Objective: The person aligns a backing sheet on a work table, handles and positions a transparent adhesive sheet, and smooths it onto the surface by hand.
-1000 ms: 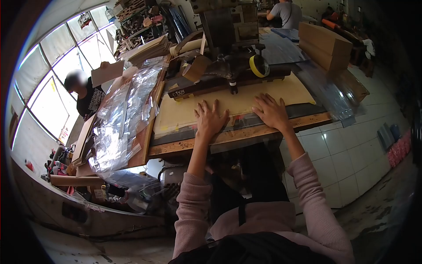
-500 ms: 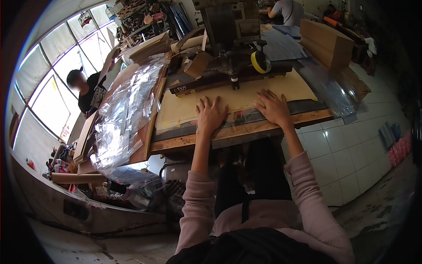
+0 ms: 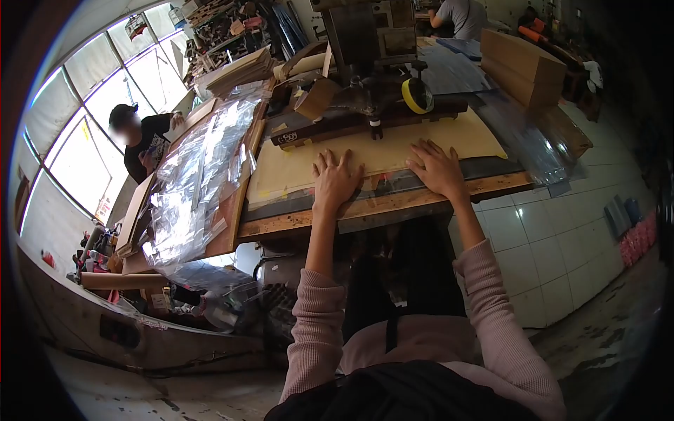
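left hand [image 3: 335, 182]: released, spread flat on sheet [image 3: 393, 153] | right hand [image 3: 440, 170]: released, spread flat on sheet | sheet: on table [image 3: 281, 226], part hidden by bar [image 3: 337, 129] | plastic [image 3: 200, 182]: left of sheet

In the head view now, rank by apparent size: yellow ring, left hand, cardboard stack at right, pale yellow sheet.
1. Pale yellow sheet, partly covered
2. Cardboard stack
3. Left hand, likely enlarged by nearness
4. Yellow ring

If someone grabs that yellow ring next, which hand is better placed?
Probably the right hand: it looks nearer the yellow ring. The left hand sits farther away. Both have their fingers on the tan sheet, gripping nothing visible.
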The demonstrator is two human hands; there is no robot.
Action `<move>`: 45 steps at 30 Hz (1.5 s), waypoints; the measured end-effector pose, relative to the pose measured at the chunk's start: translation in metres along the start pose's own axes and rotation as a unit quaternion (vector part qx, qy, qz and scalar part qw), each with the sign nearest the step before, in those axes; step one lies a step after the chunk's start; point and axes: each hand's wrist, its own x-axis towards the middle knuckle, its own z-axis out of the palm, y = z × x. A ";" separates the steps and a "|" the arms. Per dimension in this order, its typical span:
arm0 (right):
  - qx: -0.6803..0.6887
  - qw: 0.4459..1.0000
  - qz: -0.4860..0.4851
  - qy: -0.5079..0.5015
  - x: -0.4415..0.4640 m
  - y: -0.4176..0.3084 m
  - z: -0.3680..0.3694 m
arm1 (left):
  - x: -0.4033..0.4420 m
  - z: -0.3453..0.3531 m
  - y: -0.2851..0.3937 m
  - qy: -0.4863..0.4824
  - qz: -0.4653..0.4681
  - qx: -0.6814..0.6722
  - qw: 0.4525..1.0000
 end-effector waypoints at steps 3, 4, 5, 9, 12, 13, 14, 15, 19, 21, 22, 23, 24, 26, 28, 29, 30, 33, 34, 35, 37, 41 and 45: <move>-0.001 1.000 -0.001 0.002 -0.001 0.000 0.000 | 0.000 0.000 0.000 0.001 0.000 -0.002 1.000; -0.003 1.000 -0.001 0.001 0.000 0.000 0.000 | 0.000 0.000 0.000 -0.001 -0.001 -0.002 1.000; -0.005 1.000 -0.001 -0.001 0.000 0.000 0.000 | 0.000 -0.001 0.000 -0.002 -0.002 -0.002 1.000; -0.008 1.000 -0.001 0.000 0.000 0.000 0.000 | 0.000 0.003 0.000 0.028 0.004 0.001 1.000; -0.008 1.000 0.002 -0.003 -0.001 -0.001 -0.002 | 0.002 0.000 -0.002 0.084 0.068 -0.019 0.994; -0.007 1.000 0.003 -0.003 -0.001 -0.001 -0.002 | 0.001 -0.004 0.000 0.077 0.080 -0.073 0.991; -0.005 1.000 0.003 -0.003 -0.001 -0.001 -0.002 | 0.000 -0.008 0.003 0.069 0.092 -0.127 0.985; -0.004 1.000 0.004 -0.003 -0.001 -0.002 -0.002 | -0.001 -0.012 0.006 0.062 0.103 -0.180 0.976; -0.002 1.000 0.001 0.003 -0.002 -0.002 -0.003 | -0.002 -0.015 0.008 0.095 0.178 -0.169 0.965; -0.008 1.000 -0.008 0.016 -0.001 -0.001 0.000 | -0.003 -0.018 0.010 0.083 0.167 -0.162 0.969; -0.009 1.000 -0.014 0.021 -0.001 0.000 0.000 | -0.003 -0.018 0.010 0.084 0.169 -0.160 0.969; -0.011 0.999 -0.020 0.025 -0.002 0.000 0.000 | -0.003 -0.017 0.010 0.086 0.171 -0.158 0.969; -0.013 0.999 -0.025 0.030 -0.002 0.000 -0.001 | -0.003 -0.018 0.010 0.088 0.172 -0.156 0.969; -0.015 0.998 -0.035 0.042 0.000 0.002 0.004 | -0.004 -0.018 0.011 0.090 0.172 -0.154 0.969; -0.014 0.998 -0.040 0.048 0.000 0.002 0.004 | -0.004 -0.019 0.011 0.093 0.172 -0.153 0.969; -0.013 0.998 -0.040 0.048 0.000 0.002 0.003 | -0.004 -0.018 0.011 0.094 0.171 -0.153 0.969; -0.011 0.998 -0.041 0.048 -0.001 0.002 0.003 | -0.005 -0.019 0.011 0.095 0.171 -0.154 0.969; 0.002 0.998 -0.044 0.054 0.000 0.003 0.005 | -0.005 -0.019 0.012 0.095 0.171 -0.155 0.968; 0.002 0.998 -0.045 0.054 0.000 0.003 0.004 | -0.005 -0.019 0.012 0.095 0.170 -0.156 0.968; 0.001 0.998 -0.045 0.054 -0.001 0.002 0.003 | -0.005 -0.019 0.012 0.095 0.170 -0.157 0.968; 0.000 0.997 -0.045 0.056 -0.001 0.002 0.003 | -0.005 -0.019 0.012 0.097 0.169 -0.157 0.968; 0.002 0.997 -0.047 0.060 0.000 0.003 0.005 | -0.006 -0.021 0.013 0.101 0.167 -0.159 0.968; -0.001 0.998 -0.044 0.054 0.000 0.002 0.003 | -0.005 -0.019 0.012 0.102 0.168 -0.164 0.967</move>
